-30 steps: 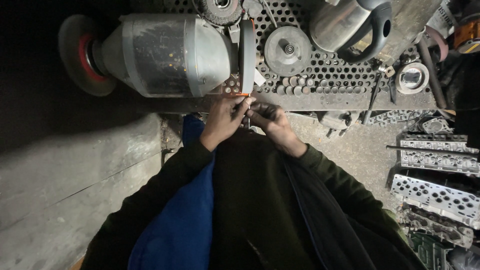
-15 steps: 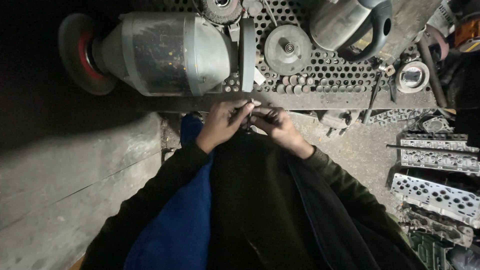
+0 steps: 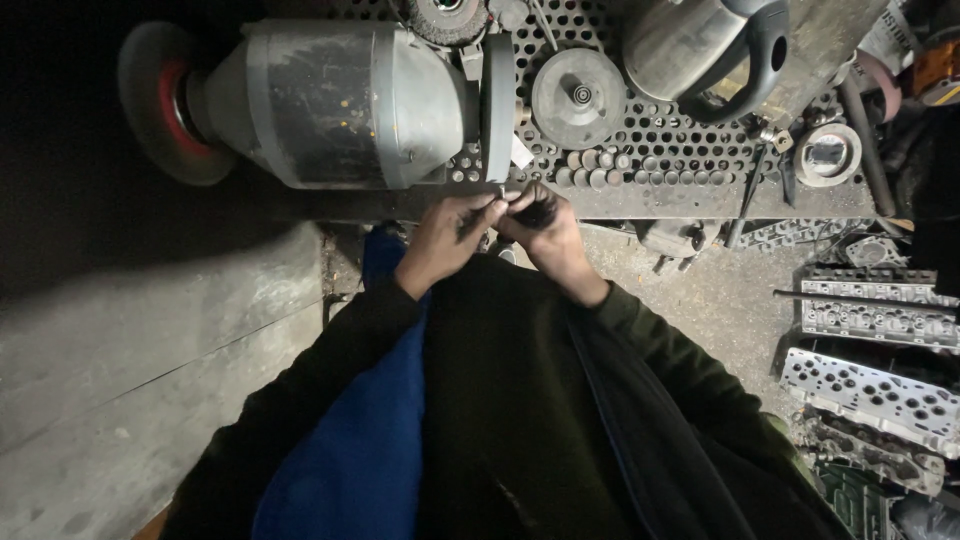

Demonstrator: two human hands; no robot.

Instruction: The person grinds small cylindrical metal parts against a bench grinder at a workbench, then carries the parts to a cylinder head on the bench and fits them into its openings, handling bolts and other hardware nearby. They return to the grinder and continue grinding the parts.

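1. A perforated metal desk (image 3: 700, 150) runs across the top of the view, its front edge just above the person's hands.
2. A big grey bench grinder (image 3: 340, 105) lies on the desk's left part, with a dark wheel with a red centre (image 3: 165, 105) at its far left end and a thin grey wheel (image 3: 497, 105) at its right end.
3. A metal kettle with a black handle (image 3: 715, 50) stands at the desk's upper right.
4. Grey engine heads (image 3: 870, 385) with rows of holes lie on the floor at the right.
5. A round grey disc (image 3: 578, 97) rests on the desk just right of the thin wheel, with a row of small round plugs (image 3: 595, 170) below it.
6. The left hand (image 3: 445, 235) and right hand (image 3: 545, 225) meet at the desk's front edge, directly below the thin wheel, fingertips touching.
7. A small dark part (image 3: 537, 210) sits between them. The right hand's grip is closed around it; the left hand's grip pinches its near end. What it is cannot be told.
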